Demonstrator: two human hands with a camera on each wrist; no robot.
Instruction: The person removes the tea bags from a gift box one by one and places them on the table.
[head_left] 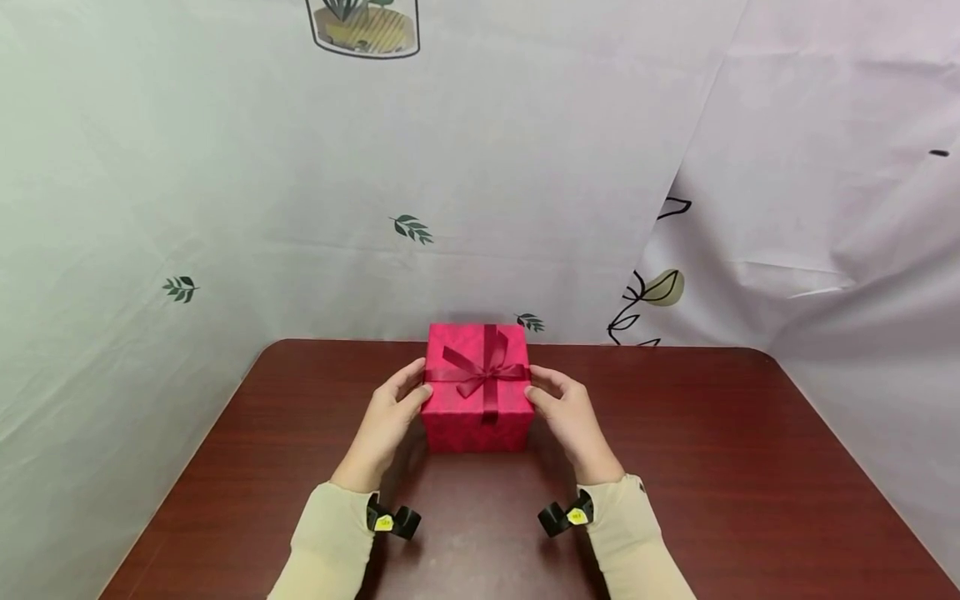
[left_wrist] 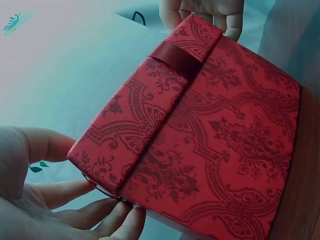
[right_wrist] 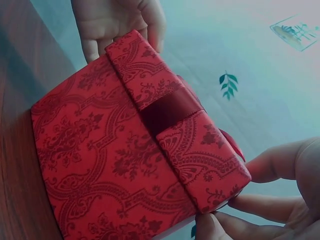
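A red gift box (head_left: 477, 432) with a dark patterned print sits on the table, its lid (head_left: 450, 398) on top. Crossed ribbon (head_left: 490, 408) runs over the lid and is tied in a bow (head_left: 487, 375). My left hand (head_left: 386, 421) grips the lid's left side, thumb near the front corner and fingers along the side. On the opposite side my right hand (head_left: 573, 417) holds the lid the same way. In the left wrist view the fingertips (left_wrist: 131, 223) reach the seam where the lid (left_wrist: 145, 115) meets the box body (left_wrist: 225, 135).
The dark reddish-brown wooden table (head_left: 712, 467) has rounded far corners. Behind it hangs a pale cloth (head_left: 525, 167) printed with leaves and plants. A small black camera is strapped at each wrist over the light sleeves (head_left: 330, 533).
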